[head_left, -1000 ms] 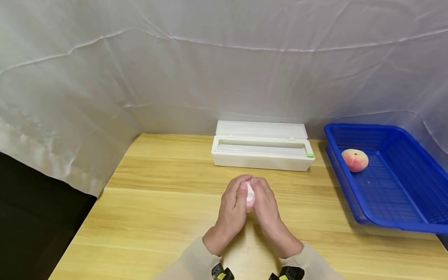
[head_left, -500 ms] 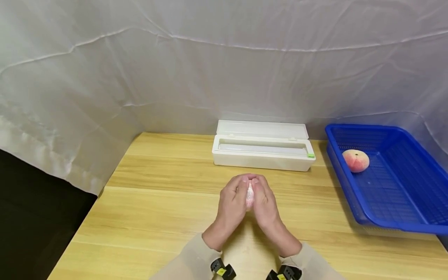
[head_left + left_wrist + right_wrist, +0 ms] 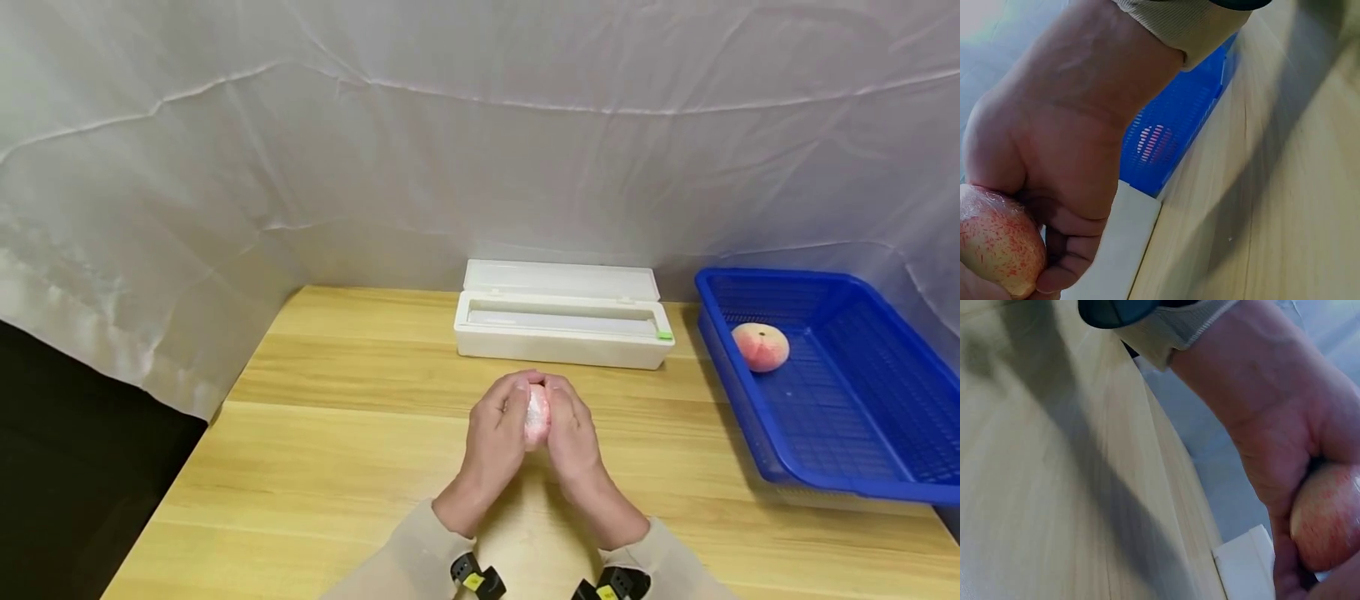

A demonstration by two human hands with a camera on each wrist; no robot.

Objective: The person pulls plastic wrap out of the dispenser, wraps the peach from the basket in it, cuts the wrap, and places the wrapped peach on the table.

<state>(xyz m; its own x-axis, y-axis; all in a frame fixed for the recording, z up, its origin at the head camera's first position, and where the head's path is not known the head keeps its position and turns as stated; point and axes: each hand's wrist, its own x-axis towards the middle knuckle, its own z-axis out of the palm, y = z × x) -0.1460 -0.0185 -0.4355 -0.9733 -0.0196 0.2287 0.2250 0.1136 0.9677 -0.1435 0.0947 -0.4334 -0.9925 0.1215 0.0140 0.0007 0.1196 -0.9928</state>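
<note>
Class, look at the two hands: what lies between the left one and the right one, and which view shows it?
A film-wrapped peach lies between the left hand and the right hand, held by both; the head view shows this.

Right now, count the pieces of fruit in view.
2: a held fruit between the hands and a loose fruit in the blue basket, which runs out of frame, so more may be hidden.
</note>
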